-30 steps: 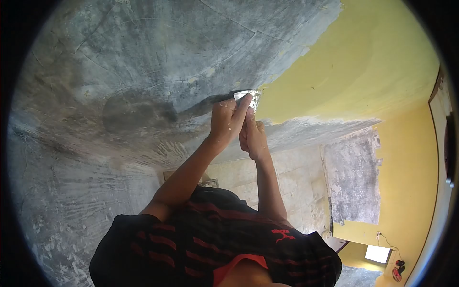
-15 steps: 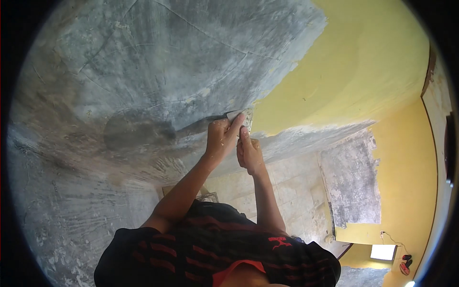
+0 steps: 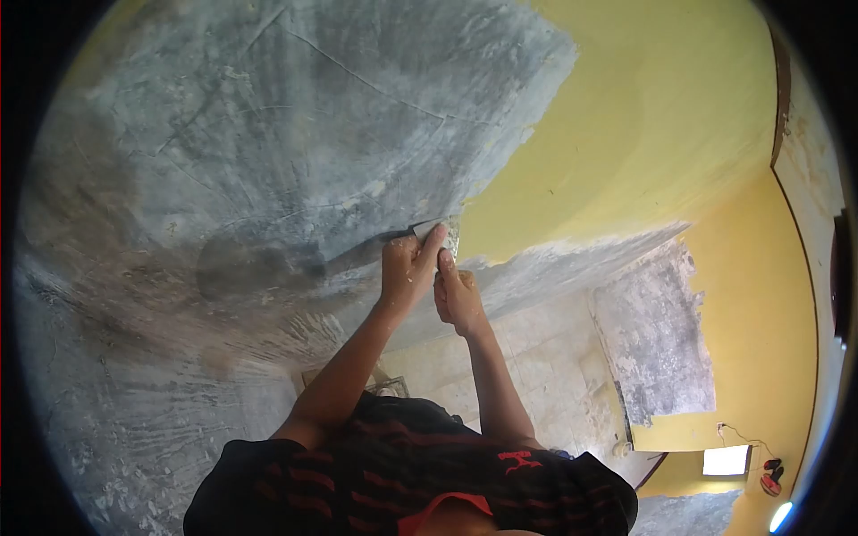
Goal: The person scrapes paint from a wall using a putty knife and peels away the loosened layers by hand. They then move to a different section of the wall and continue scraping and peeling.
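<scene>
The scraper (image 3: 425, 230) is shifting down the paint's edge.
Left hand (image 3: 405, 268) and right hand (image 3: 460, 299) are gripping it, its blade showing beyond the grip, grey wall (image 3: 313, 152) lying left, yellow paint (image 3: 608, 134) right.

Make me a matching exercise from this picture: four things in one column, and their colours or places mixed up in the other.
Things:
1. Scraper
2. Shirt
3. Collar
4. Wall paint

Colours or places:
A. Plain red
B. Yellow, bordering the bare grey patch
C. At the paint's edge, held by the left hand and right hand
D. Black with dark red stripes

Right pairs: 1-C, 2-D, 3-A, 4-B.
</scene>
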`<state>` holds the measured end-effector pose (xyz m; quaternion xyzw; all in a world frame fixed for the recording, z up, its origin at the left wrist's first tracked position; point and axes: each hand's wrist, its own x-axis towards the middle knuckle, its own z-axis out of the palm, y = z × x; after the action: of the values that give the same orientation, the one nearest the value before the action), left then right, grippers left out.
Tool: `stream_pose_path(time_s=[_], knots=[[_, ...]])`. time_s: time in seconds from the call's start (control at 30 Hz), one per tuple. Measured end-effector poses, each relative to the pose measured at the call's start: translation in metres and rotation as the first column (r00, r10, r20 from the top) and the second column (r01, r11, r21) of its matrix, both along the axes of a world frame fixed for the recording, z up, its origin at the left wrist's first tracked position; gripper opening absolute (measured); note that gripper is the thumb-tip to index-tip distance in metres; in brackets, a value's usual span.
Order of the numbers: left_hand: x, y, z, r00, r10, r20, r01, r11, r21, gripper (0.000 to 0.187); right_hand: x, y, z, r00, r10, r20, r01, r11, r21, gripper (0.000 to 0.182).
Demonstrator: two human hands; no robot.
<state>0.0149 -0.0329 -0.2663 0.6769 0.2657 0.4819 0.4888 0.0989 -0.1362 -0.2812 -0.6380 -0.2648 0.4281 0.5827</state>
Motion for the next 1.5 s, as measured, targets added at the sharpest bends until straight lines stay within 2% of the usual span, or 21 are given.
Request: stream_pose_path(time_s=[0.17,0.23,0.27,0.33,0.43,0.5,0.57,0.63,0.7,0.77,0.83,0.9,0.93,1.03,1.1,1.17,1.2,1.27,1.37,1.4,1.5], knots=[[0.006,-0.001,0.007,0.995,-0.019,0.093,0.024,0.999,-0.046,0.066,0.003,0.005,0.018,1.0,0.006,0.014,-0.007,0.993,0.114,0.067],[0.006,0.003,-0.002,0.999,-0.025,0.027,0.027,0.998,-0.052,0.066,0.0,0.006,0.008,0.99,-0.047,0.129,0.036,0.996,0.081,0.067],[0.001,0.003,-0.008,0.999,-0.032,-0.029,0.032,0.999,-0.019,0.059,0.0,0.006,0.006,0.99,-0.045,0.133,0.033,0.995,0.093,0.067],[0.004,0.004,-0.015,1.0,-0.023,-0.02,0.023,1.0,0.004,0.059,0.0,-0.001,0.004,1.0,0.006,-0.031,-0.006,1.0,-0.005,0.068],[-0.002,0.002,0.005,0.998,-0.054,-0.032,0.055,0.998,0.022,0.059,0.0,0.003,0.013,0.999,-0.035,0.02,0.033,0.997,0.063,0.068],[0.005,0.0,0.003,0.994,-0.068,0.09,0.075,0.994,-0.076,0.06,-0.002,0.003,0.012,0.999,-0.045,0.002,0.045,0.996,0.078,0.068],[0.007,0.001,-0.011,0.997,-0.032,0.067,0.037,0.996,-0.08,0.06,-0.005,0.003,0.004,0.998,-0.061,0.001,0.061,0.998,0.015,0.066],[0.006,0.005,-0.009,0.998,0.003,-0.057,-0.004,1.0,-0.022,0.067,-0.001,0.0,0.005,0.998,-0.039,-0.041,0.04,0.999,0.024,0.066],[0.011,0.006,0.002,1.0,-0.007,0.002,0.007,1.0,-0.009,0.067,0.001,0.004,0.008,0.996,-0.021,-0.081,0.024,0.999,0.039,0.066],[0.014,0.003,0.0,0.997,-0.02,0.069,0.02,1.0,-0.007,0.067,0.003,0.006,0.013,0.999,-0.039,-0.016,0.04,0.994,0.099,0.066],[0.01,0.004,-0.01,0.999,0.009,-0.04,-0.011,0.998,-0.061,0.068,-0.003,0.004,0.007,0.997,-0.058,-0.041,0.061,0.994,0.09,0.066],[0.007,0.004,-0.004,0.999,0.02,-0.029,-0.02,1.0,-0.002,0.068,-0.001,0.001,0.001,0.999,-0.053,0.008,0.053,0.999,-0.003,0.067],[0.006,0.004,0.003,0.999,0.028,-0.017,-0.027,0.998,0.058,0.069,0.002,0.004,0.005,0.999,-0.046,-0.024,0.047,0.999,0.015,0.068],[0.01,0.005,0.009,1.0,-0.011,-0.002,0.011,1.0,0.002,0.058,-0.001,0.009,0.019,0.997,-0.043,-0.063,0.049,0.994,0.093,0.069],[0.007,0.004,0.001,1.0,-0.015,0.0,0.015,1.0,-0.013,0.058,-0.002,0.005,0.002,0.999,-0.047,-0.023,0.049,0.993,0.103,0.061],[0.002,0.003,-0.005,0.995,-0.007,-0.103,0.005,1.0,-0.016,0.057,-0.003,0.002,-0.005,0.994,-0.023,-0.108,0.026,0.999,0.028,0.062],[0.002,0.003,0.0,0.994,-0.008,-0.108,0.006,1.0,-0.017,0.057,-0.004,0.003,0.001,0.993,-0.024,-0.113,0.027,0.999,0.026,0.062],[0.008,0.004,0.016,0.999,0.025,0.046,-0.027,0.998,0.053,0.067,0.001,0.007,0.021,0.996,-0.01,-0.084,0.014,0.999,0.049,0.07],[0.01,0.0,0.015,0.998,0.021,0.055,-0.021,1.0,0.0,0.069,0.0,0.007,0.012,0.998,-0.016,-0.064,0.019,0.999,0.051,0.071],[0.007,0.003,0.009,0.998,0.044,-0.046,-0.043,0.998,0.038,0.069,-0.003,0.004,0.008,0.994,-0.016,-0.108,0.02,0.999,0.036,0.07],[0.006,0.005,0.003,0.999,-0.003,-0.048,0.005,0.999,0.053,0.063,0.0,0.002,0.005,0.994,-0.021,-0.105,0.022,1.0,0.005,0.07]])
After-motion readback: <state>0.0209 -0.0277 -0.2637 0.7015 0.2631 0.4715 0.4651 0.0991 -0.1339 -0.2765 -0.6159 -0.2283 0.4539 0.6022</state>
